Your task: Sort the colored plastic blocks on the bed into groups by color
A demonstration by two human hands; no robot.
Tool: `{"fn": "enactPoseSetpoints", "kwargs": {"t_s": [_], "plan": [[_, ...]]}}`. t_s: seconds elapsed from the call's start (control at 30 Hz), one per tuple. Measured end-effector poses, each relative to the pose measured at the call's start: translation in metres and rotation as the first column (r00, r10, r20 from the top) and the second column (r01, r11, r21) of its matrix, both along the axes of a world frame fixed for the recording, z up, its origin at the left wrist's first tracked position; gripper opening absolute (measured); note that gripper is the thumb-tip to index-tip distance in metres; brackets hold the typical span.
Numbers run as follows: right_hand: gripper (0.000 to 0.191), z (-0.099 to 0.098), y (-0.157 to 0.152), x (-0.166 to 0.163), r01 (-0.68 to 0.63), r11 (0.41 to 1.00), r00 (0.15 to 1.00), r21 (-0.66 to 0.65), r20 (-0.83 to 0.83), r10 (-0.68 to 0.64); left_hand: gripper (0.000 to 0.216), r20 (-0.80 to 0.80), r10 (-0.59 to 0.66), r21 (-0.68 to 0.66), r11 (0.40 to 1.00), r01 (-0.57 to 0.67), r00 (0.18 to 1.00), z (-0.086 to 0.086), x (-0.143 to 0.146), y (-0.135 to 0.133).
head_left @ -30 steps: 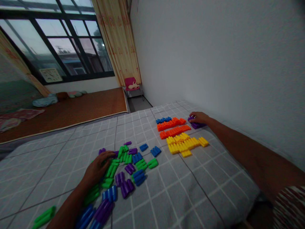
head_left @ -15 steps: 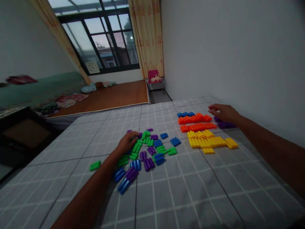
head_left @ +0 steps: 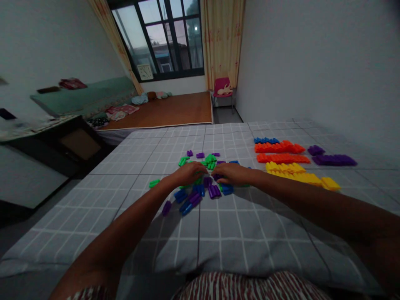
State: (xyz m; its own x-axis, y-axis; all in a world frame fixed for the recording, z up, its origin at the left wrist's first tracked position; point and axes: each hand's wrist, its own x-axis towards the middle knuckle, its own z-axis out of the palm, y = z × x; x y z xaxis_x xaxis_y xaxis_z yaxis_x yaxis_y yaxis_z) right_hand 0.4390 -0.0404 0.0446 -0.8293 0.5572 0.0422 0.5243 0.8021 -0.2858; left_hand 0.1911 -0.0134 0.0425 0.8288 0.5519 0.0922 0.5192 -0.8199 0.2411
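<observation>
My left hand (head_left: pixel 190 172) and my right hand (head_left: pixel 230 173) meet over a loose pile of green, blue and purple blocks (head_left: pixel 200 191) in the middle of the grey checked sheet (head_left: pixel 218 233). The left hand's fingers curl down onto green blocks; what they grip is hidden. My right hand lies flat on purple and blue blocks with its fingers stretched left. To the right lie sorted rows: blue (head_left: pixel 265 140), orange (head_left: pixel 279 148), yellow (head_left: pixel 295 174) and purple (head_left: pixel 334 160).
A single green block (head_left: pixel 154 183) and a purple one (head_left: pixel 166 207) lie left of the pile. A white wall runs along the bed's right side. A dark table (head_left: pixel 78 143) stands left of the bed; a pink chair (head_left: pixel 222 86) stands beyond it.
My right hand left the purple row by the wall and came left onto the mixed pile beside the left hand. The view swung right and squared up to the bed.
</observation>
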Motion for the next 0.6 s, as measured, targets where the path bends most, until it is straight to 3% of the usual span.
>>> {"fn": "enactPoseSetpoints", "kwargs": {"t_s": [0.07,0.23,0.4,0.6], "plan": [[0.031,0.001,0.006,-0.007,-0.023,1.000,0.998,0.012,0.064,0.022,0.026,-0.019,-0.038,-0.003,0.999,0.038,0.999,0.000,-0.002,-0.010],[0.024,0.010,0.007,-0.009,0.103,0.994,0.982,0.039,0.152,-0.108,0.025,-0.040,-0.086,0.000,0.996,0.086,0.995,0.002,-0.003,-0.014],[0.034,0.006,-0.024,-0.024,-0.070,0.996,0.991,-0.061,0.108,0.076,0.026,-0.026,-0.052,-0.026,0.998,0.052,0.998,0.004,-0.003,0.000],[0.039,0.008,-0.031,-0.034,-0.007,0.998,0.983,-0.055,0.184,0.017,0.025,0.013,-0.069,-0.068,0.995,0.070,0.998,-0.007,-0.009,0.014]]}}
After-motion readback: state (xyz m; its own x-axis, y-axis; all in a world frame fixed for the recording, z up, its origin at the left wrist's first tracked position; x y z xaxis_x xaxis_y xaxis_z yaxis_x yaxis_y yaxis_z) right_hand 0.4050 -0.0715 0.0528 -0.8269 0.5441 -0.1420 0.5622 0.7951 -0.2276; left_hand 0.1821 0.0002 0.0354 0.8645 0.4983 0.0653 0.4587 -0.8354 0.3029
